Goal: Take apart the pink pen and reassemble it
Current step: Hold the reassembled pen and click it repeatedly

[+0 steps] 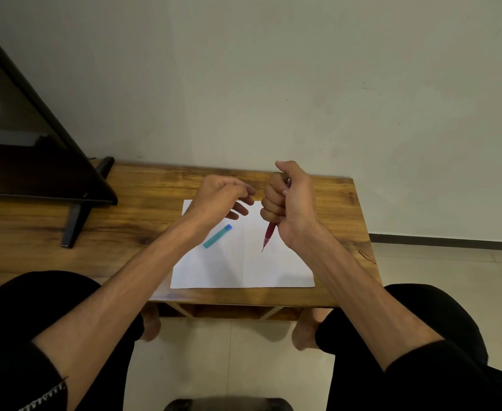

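Note:
My right hand (288,200) is closed in a fist around the pink pen (270,232), held above the white paper (244,262). The pen's lower end sticks out below the fist, its thin dark tip pointing down and toward me. Most of the barrel is hidden inside the fist. My left hand (223,200) hovers just left of the right fist, fingers loosely spread and curled, holding nothing that I can see. A teal pen cap with a blue end (217,236) lies on the paper below my left wrist.
The paper lies on a low wooden table (131,209) against a pale wall. A dark screen on a black stand (36,149) occupies the table's left part. My knees in black trousers frame the table's near edge.

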